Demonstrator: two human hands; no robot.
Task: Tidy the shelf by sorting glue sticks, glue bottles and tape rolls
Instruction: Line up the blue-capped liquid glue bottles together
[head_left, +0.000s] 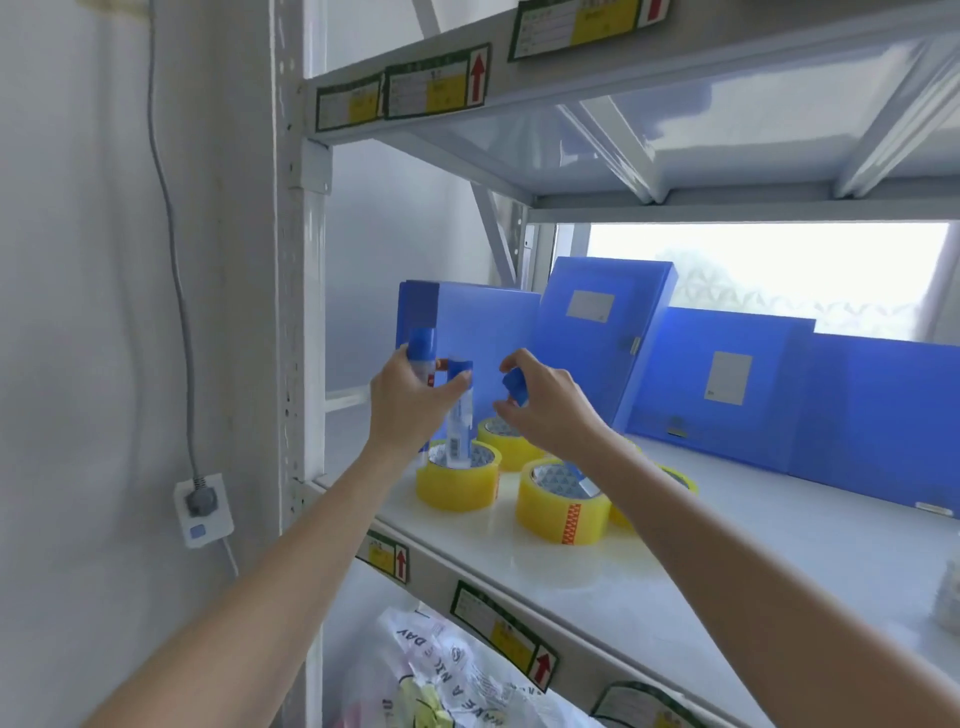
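Both hands reach up to the white shelf (727, 587) at its left end. The left hand (410, 405) has its grip closed around 2 glue sticks: the taller glue stick (422, 344) pokes its blue cap above the fingers, and the second glue stick (460, 410) hangs lower, its thumb pressed on the blue cap and its white body dipping into the core of the nearest roll. The right hand (545, 402) pinches a third glue stick (515, 387) by its blue cap between thumb and fingertips; the rest of it is hidden behind the hand.

4 yellow tape rolls lie flat on the shelf under the hands: the left tape roll (458, 480), the back tape roll (506, 441), the front tape roll (563, 509) with a red patterned label, and a fourth tape roll (680, 480) mostly hidden by the right forearm.

Behind them 4 blue file boxes (602, 338) lean along the back of the shelf. Below the shelf sits a printed plastic bag (457, 675). On the wall to the left, 1 plug sits in a socket (203, 509)
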